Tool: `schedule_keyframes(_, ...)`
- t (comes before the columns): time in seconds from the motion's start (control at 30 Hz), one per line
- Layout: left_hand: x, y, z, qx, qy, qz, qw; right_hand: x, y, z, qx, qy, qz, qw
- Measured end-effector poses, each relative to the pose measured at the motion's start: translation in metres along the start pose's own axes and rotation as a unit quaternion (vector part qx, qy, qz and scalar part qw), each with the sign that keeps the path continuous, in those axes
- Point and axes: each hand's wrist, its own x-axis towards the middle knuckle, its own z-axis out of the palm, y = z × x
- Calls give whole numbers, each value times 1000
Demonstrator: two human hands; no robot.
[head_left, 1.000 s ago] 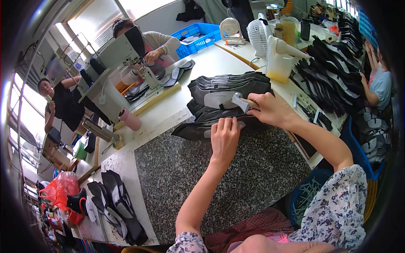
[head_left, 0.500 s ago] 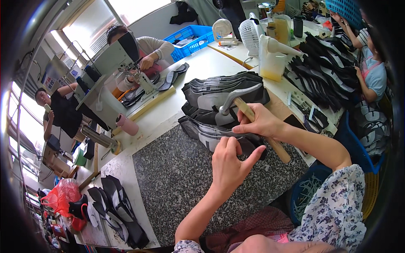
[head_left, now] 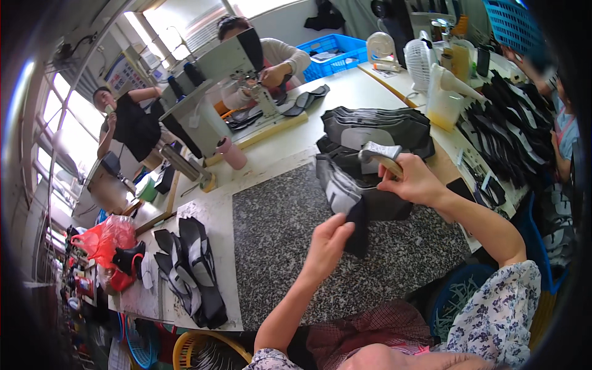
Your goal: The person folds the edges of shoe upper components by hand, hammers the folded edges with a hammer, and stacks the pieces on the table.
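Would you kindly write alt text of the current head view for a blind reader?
A person's right hand grips a hammer while the left hand pinches a dark piece over a speckled slab. Behind are stacked pieces and a co-worker at a sewing machine.

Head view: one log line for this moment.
left hand: holding black cut piece | right hand: gripping wooden-handled hammer | speckled slab: below left hand
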Motion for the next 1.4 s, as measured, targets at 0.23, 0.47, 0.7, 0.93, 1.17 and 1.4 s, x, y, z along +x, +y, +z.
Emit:
schedule_keyframes(0.23,-83,-16,-180,-500,233,106,827,25,46,-14,-140,78,-68,985)
schedule_keyframes(0.47,-195,71,-205,-480,289,290,776,40,47,-11,-212,69,-75,972)
schedule_keyframes(0.7,-193,98,-139,-222,319,74,918,57,36,-8,-250,32,-45,967)
schedule_keyframes(0.93,-128,-23,-29,-64,46,-153,985,31,39,-24,-166,198,-120,958)
schedule_keyframes(1.17,-108,-39,50,-105,-183,-85,974,-52,18,-13,74,121,-7,990)
schedule_keyframes(1.4,-96,-34,85,-41,-222,-61,972,-120,22,-2,168,33,186,967)
